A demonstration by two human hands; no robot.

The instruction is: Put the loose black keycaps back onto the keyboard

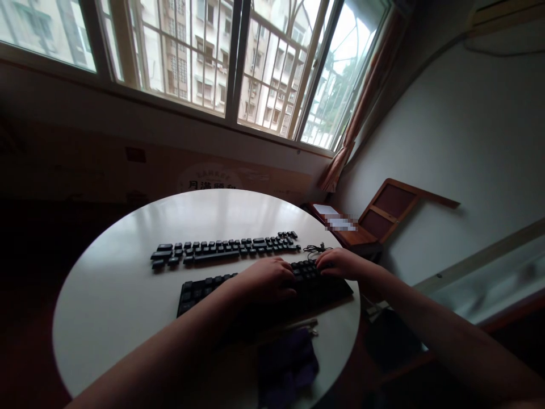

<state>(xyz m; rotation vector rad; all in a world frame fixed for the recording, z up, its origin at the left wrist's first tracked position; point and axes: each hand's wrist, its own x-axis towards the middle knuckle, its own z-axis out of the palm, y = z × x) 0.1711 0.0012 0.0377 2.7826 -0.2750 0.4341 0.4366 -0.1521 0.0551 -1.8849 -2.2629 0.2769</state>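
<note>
A black keyboard [323, 288] lies across the near right part of a white round table [106, 289], with keys still seated on it. My left hand [268, 278] rests over its middle, thumb apart from the bent fingers and nothing visible in the grasp. At the keys on its right part, my right hand [338, 262] has its fingertips drawn together; whatever they pinch is too small to make out. Behind the keyboard, several loose black keycaps [217, 255] sit in rows that follow a keyboard layout. My left forearm hides part of the keyboard.
A coiled black cable [314, 248] lies beside my right hand. Closer to me are a dark purple cloth [289, 358] and a thin metal object [310, 325], its kind unclear. A wooden chair [383, 213] with pale papers on it stands beyond the table's right edge, below a barred window [272, 74].
</note>
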